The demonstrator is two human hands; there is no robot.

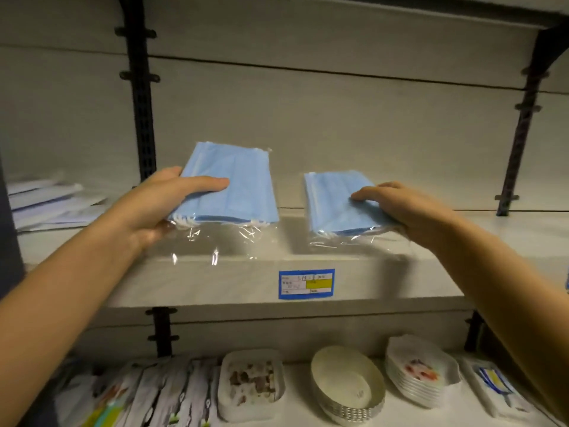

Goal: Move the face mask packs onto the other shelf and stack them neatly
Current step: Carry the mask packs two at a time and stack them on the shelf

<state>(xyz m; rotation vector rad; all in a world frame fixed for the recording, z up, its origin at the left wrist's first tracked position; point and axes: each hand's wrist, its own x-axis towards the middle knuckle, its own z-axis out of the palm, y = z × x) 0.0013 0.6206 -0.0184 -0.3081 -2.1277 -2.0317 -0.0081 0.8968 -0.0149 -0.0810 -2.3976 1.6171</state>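
Two clear plastic packs of blue face masks are held over a white shelf (pixel 462 235). My left hand (pixel 160 204) grips the left pack (pixel 243 186) by its left edge, thumb on top, and the pack is lifted above the shelf board. My right hand (pixel 409 208) grips the right pack (pixel 332 201) by its right edge, thumb on top; that pack hangs low over the shelf. The two packs lie side by side with a gap between them.
White packets (pixel 52 201) lie at the shelf's far left. A blue-framed label (pixel 306 284) is stuck on the shelf's front edge. Black uprights (pixel 143 118) flank the bay. On the shelf below stand stacked paper bowls (pixel 348 383), plates (pixel 421 371) and trays (pixel 249 380).
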